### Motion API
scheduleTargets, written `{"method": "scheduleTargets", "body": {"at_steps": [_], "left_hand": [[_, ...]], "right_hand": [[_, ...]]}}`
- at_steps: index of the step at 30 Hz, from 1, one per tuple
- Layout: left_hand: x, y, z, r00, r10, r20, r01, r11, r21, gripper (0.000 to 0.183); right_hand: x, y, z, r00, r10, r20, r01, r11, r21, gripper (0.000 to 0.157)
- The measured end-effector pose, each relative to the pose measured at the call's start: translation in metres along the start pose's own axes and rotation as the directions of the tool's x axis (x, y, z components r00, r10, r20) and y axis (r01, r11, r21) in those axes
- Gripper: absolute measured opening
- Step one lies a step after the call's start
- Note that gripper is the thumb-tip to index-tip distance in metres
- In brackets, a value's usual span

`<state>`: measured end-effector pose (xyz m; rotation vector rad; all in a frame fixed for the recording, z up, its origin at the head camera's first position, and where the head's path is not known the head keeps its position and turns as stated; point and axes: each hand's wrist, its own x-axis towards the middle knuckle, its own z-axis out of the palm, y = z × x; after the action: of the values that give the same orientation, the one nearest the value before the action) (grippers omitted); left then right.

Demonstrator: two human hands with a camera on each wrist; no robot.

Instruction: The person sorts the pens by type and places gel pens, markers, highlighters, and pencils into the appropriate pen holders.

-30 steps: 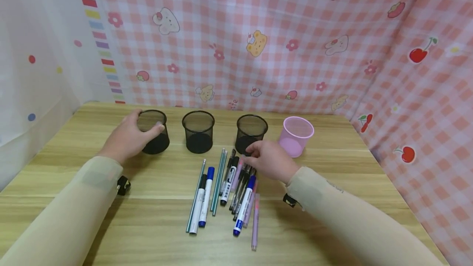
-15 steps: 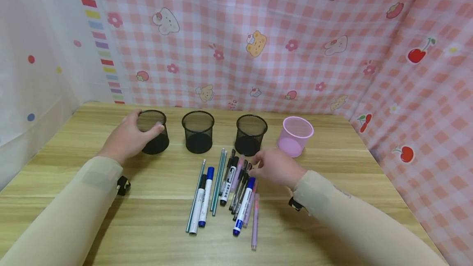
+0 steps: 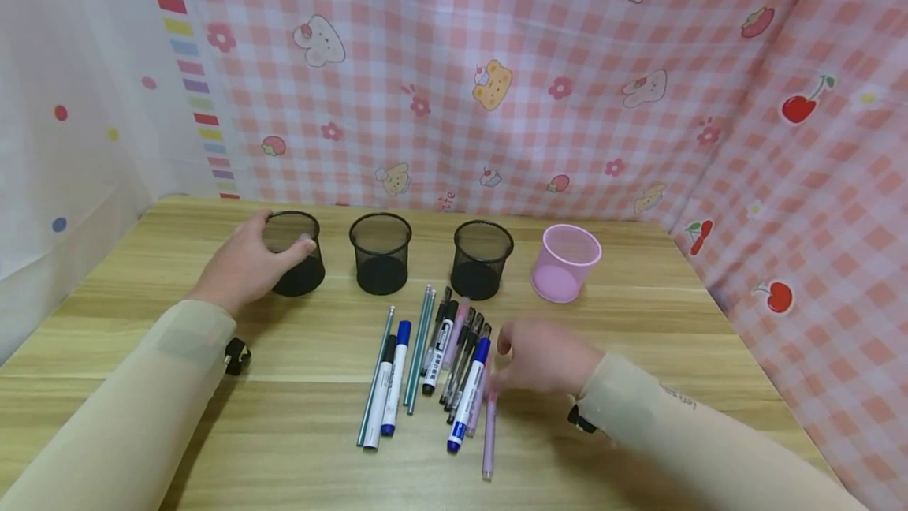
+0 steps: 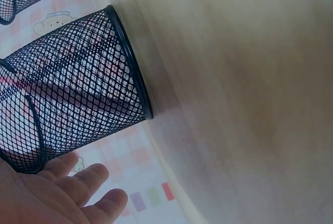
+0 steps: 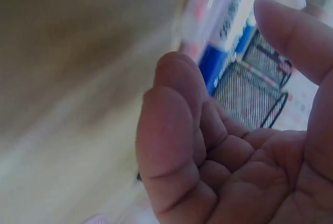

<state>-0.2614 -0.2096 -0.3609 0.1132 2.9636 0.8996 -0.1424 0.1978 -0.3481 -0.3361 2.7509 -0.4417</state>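
Note:
At the far left my left hand (image 3: 244,259) grips a black mesh pen cup (image 3: 299,270), thumb across its near side and fingers behind. The left wrist view shows the fingers (image 4: 86,180) beside the mesh wall. My right hand (image 3: 546,355) is low over the table, right of the pen pile, its fingertips by the upper end of a pink highlighter (image 3: 489,436). In the right wrist view the fingers (image 5: 166,130) bend loosely, thumb apart, with nothing between them. A blue-capped whiteboard marker (image 3: 468,397) lies just left of them, beside several black gel pens (image 3: 461,361).
Two more black mesh cups (image 3: 381,259) (image 3: 478,262) and a pink mesh cup (image 3: 567,266) stand in a row at the back. Teal pencils (image 3: 420,353), a black-capped marker (image 3: 379,400) and another blue-capped marker (image 3: 397,385) lie mid-table. A checked curtain (image 3: 454,101) hangs behind.
My right hand has moved back toward me and to the right, from the tops of the pens to the pink highlighter. The left hand has stayed on its cup.

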Motion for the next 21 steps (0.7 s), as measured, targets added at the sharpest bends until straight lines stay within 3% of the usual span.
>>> {"method": "scheduleTargets", "body": {"at_steps": [3, 11, 21], "left_hand": [[0.0, 0.0, 0.0, 1.0, 0.001, -0.002, -0.001, 1.0, 0.0, 0.124], [-0.001, 0.002, 0.0, 1.0, -0.002, -0.007, 0.002, 1.0, -0.001, 0.122], [-0.002, 0.004, 0.0, 1.0, 0.002, -0.012, -0.002, 1.0, 0.006, 0.119]], "right_hand": [[-0.006, -0.003, 0.007, 1.0, 0.008, 0.014, -0.008, 1.0, 0.008, 0.05], [-0.013, -0.005, 0.02, 0.999, 0.001, 0.035, -0.002, 0.999, 0.036, 0.038], [-0.012, -0.002, 0.023, 1.0, 0.024, -0.016, -0.023, 0.997, 0.073, 0.03]]}}
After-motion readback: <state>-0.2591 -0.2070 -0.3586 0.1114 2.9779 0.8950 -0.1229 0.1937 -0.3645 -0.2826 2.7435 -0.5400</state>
